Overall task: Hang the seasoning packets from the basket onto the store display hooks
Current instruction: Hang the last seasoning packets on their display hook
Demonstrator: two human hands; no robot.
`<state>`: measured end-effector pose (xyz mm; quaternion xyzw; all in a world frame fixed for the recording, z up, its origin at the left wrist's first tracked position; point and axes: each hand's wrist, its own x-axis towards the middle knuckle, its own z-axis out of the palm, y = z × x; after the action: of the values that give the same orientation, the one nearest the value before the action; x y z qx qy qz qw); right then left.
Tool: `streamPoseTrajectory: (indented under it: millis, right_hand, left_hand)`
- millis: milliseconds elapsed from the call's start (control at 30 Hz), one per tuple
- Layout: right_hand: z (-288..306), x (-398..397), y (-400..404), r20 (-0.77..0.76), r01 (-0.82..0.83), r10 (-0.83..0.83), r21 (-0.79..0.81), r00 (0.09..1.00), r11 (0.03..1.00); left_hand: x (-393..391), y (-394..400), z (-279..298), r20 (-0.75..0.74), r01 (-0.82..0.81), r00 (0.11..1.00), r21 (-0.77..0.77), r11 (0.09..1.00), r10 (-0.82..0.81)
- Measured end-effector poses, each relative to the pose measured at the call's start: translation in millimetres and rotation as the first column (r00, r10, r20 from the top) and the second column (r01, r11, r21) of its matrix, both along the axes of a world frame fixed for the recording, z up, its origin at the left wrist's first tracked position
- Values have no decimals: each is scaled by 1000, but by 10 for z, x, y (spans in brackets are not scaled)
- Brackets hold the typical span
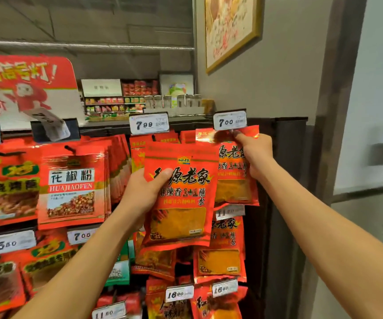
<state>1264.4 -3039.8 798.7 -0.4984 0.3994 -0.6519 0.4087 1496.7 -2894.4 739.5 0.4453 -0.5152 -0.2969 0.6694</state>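
My left hand (146, 192) grips a red seasoning packet (181, 203) by its left edge and holds it upright in front of the display. My right hand (255, 150) pinches the top of a second red packet (234, 185) just under the "7.00" price tag (229, 120) at the upper right hook. The hook itself is hidden behind the tag and my fingers. More of the same red packets hang below and behind. The basket is out of view.
Rows of red packets fill the rack to the left, among them a pepper powder packet (73, 187). Price tags (149, 124) top each hook. A dark rack post (287, 180) and a grey wall stand on the right. Distant shelves show behind.
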Motion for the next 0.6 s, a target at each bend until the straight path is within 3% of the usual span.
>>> streamPoseTrajectory:
  millis: [333,600]
  right_hand:
    - [-20,156,-288,-80,131,-129,16,988,991]
    - [-14,484,-876,-153,116,-93,149,984,982]
  left_hand:
    - [-83,-199,-32,-11,27,1000,-3,1000,-27]
    - [-19,-288,1,-20,19,1000,10,1000,-19]
